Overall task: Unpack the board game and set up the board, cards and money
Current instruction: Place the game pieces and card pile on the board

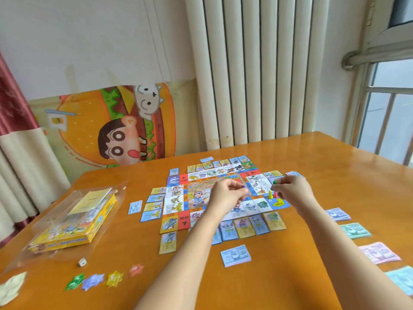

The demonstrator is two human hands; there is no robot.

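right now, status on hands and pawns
Left hand pinches blue pawn over board. Right hand pinches green pawn. Yellow pawn, red pawn stand on corner. Nothing blocks them.

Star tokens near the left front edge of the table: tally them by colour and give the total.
Green star: 1
Blue star: 1
Yellow star: 1
Red star: 1
Total: 4

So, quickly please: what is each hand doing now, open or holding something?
The left hand pinches a small blue piece.
The right hand pinches a small green piece.
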